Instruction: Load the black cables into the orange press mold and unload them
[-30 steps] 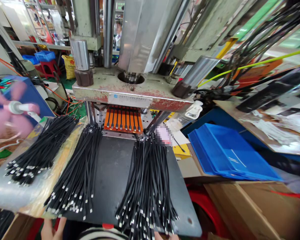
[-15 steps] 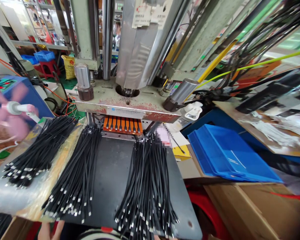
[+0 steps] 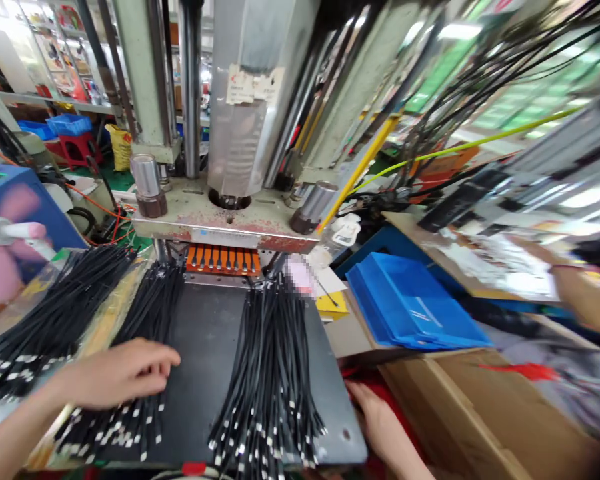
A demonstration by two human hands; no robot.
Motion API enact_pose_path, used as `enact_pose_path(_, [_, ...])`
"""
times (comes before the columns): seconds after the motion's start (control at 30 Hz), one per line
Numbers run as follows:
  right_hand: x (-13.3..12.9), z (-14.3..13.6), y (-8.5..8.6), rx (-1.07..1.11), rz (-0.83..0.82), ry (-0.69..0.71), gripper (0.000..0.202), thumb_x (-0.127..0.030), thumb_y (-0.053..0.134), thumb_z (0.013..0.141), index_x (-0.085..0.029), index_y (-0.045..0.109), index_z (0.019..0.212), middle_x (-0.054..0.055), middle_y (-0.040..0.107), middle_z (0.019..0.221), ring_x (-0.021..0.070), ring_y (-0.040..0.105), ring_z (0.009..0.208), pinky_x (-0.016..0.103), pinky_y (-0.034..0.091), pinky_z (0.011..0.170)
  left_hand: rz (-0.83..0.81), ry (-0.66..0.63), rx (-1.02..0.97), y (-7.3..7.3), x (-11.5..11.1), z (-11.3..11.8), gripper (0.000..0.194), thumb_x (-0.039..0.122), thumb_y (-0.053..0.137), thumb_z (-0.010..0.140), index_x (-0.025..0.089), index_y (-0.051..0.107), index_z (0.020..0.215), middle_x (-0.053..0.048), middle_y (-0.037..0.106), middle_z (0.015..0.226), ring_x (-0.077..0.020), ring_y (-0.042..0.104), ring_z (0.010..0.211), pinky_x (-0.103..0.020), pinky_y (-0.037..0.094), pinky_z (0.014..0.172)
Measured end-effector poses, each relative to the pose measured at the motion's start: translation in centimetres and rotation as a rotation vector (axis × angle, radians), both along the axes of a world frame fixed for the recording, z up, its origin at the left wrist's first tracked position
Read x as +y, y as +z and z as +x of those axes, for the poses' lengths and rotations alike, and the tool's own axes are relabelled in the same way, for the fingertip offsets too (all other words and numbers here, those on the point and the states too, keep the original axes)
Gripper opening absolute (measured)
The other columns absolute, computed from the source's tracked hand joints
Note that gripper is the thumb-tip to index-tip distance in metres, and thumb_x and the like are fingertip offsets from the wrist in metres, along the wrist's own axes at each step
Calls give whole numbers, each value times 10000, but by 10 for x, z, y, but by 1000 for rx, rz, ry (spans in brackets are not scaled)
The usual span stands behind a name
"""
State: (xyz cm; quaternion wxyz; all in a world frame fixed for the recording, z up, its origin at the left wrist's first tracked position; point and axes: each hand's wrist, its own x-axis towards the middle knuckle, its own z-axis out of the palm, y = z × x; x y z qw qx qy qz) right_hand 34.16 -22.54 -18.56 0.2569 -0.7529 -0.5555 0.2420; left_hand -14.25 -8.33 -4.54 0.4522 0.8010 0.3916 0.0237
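Observation:
My left hand [image 3: 125, 373] hovers over the middle bundle of flat black cables [image 3: 153, 313], fingers loosely curved, thumb apart, nothing visible between them. At the right edge of the dark metal plate [image 3: 205, 340], my right hand [image 3: 373, 410] has its fingers stretched toward the edge, no object showing in it. A second black cable bundle [image 3: 273, 353] lies on the plate's right half, silvery connectors toward me. Another bundle of cables [image 3: 65, 300] rests at the left on clear plastic. Under the press [image 3: 225, 227], an orange mould [image 3: 223, 260] holds several black cable ends in a row.
A pink fan [image 3: 5, 233] turns at the left. To the right are stacked blue trays [image 3: 410, 300] and an open cardboard box [image 3: 460, 400]. Another person's arm [image 3: 585, 293] reaches over the far right table. A yellow hose [image 3: 460, 143] crosses behind.
Both of my hands have come up into view, the left over the middle bundle and the right beside the plate's edge. The view has shifted right, so things appear further left.

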Motion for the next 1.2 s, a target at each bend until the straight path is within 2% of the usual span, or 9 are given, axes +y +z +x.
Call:
enact_pose_path(0.1, [57,34,40,-65,142,-50,379,-421,502,772,-176,686,994,142,710,1008,285,675,922,425,517,873,98,-78,-40,-1,90,49,394,466,514,863,187,677,1088,-62,712,945,-196,650,848,-264,481,792])
enact_pose_path(0.23, [146,48,86,-126,221,-59,362,-353,499,831,-148,617,1106,100,703,989,220,668,892,335,519,823,149,18,-106,-13,146,80,423,495,496,852,144,663,1021,-73,719,859,-192,656,781,-261,491,718])
enact_pose_path(0.37, [234,53,122,-227,234,-263,399,-326,527,862,-122,549,1204,119,655,1045,213,632,954,316,470,878,31,109,-271,8,151,76,532,525,506,861,156,544,1242,-144,650,1186,-228,665,937,-271,514,681])
enact_pose_path(0.5, [305,59,149,-240,228,-493,601,-445,538,879,-81,401,1338,255,477,1263,317,519,1166,408,411,950,0,144,-377,29,137,68,544,531,569,841,198,532,1269,-142,567,1315,-270,552,1196,-330,498,899])
enact_pose_path(0.67, [354,61,163,-179,114,-589,769,-560,667,766,-165,364,1353,232,446,1287,360,525,1139,488,424,905,-83,153,-256,19,114,62,488,563,561,837,207,600,1168,-105,661,1118,-251,626,1035,-378,479,948])
enact_pose_path(0.8, [353,62,163,-224,100,-573,710,-453,742,737,-174,415,1301,210,510,1218,350,533,1126,470,420,911,-124,118,-200,7,93,66,476,565,546,844,207,615,1149,-92,674,1060,-240,627,1015,-362,482,938])
enact_pose_path(0.93, [315,67,177,-349,177,-534,740,-475,687,777,-215,354,1385,189,510,1208,340,538,1113,443,422,909,-118,17,-143,13,76,87,420,515,497,889,199,626,1133,-85,672,1055,-227,621,1007,-347,483,922])
enact_pose_path(1.07, [251,58,220,-497,384,-379,728,-511,690,733,-223,442,1354,129,572,1086,323,572,1005,445,452,858,49,-83,-119,21,67,123,401,408,482,906,241,540,1266,-65,641,1138,-205,600,1005,-371,472,939])
enact_pose_path(1.2, [180,16,269,-554,557,-154,640,-498,705,690,-213,550,1242,85,613,1015,294,580,924,458,458,840,369,-68,-266,26,51,171,670,353,600,830,250,322,1431,-97,491,1374,-254,472,1250,-465,345,1096])
